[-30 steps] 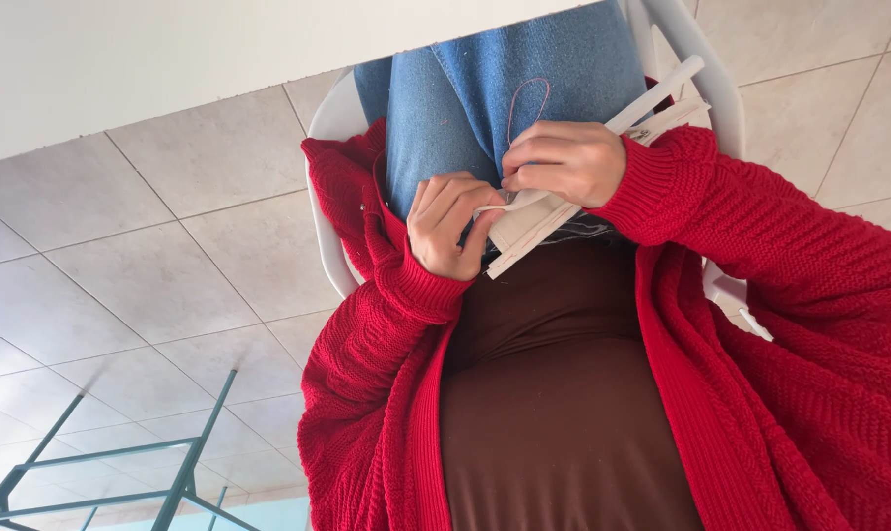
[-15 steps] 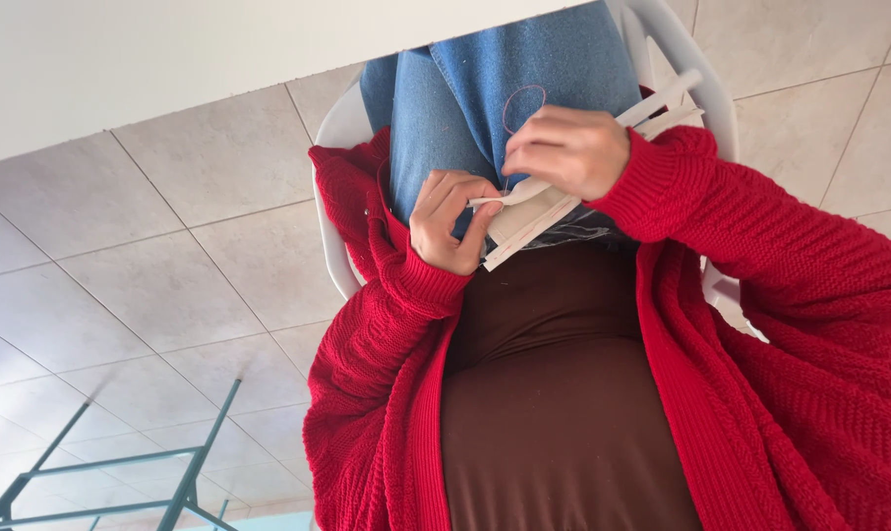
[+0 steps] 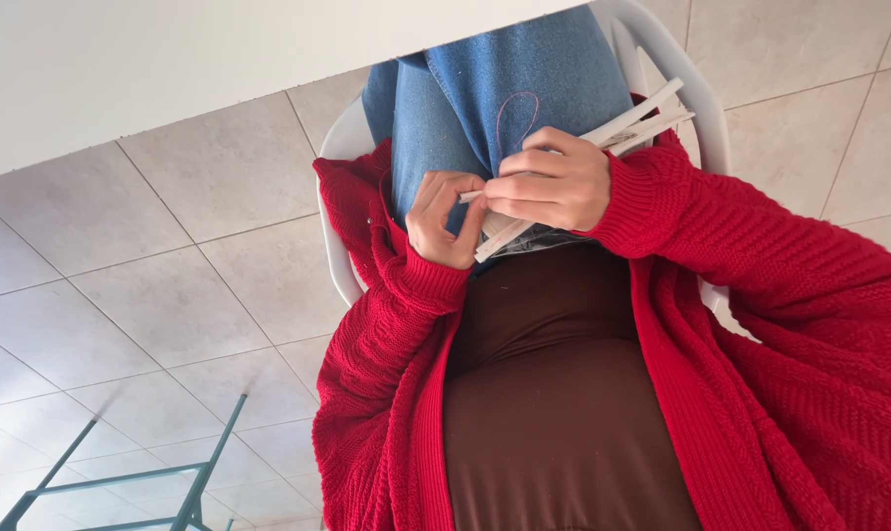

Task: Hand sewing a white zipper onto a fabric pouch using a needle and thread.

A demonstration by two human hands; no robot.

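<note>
Both hands meet over my lap, close in front of my brown top. My right hand is curled shut around a bundle of white flat sticks, fingers wrapped over the top, thumb underneath. My left hand sits just beside it, touching at the fingertips, and pinches the near end of one stick between thumb and forefinger; I cannot tell whether it also holds the thread.

From the right hand the sticks run up and outward, their far ends fanning just short of the white chair rim. Their near ends poke out below the right hand, tilted down toward the left wrist. A thin red thread loops on my blue jeans just beyond the right knuckles.

Red cardigan sleeves close in on both wrists, and the cardigan's open edges hang to either side of the hands, so room toward my body is tight. Past the left hand, beyond the chair's edge, pale floor tiles stretch open. Farther from the hands on that side, a white tabletop edge crosses above the knees, and a green metal frame stands well apart.
</note>
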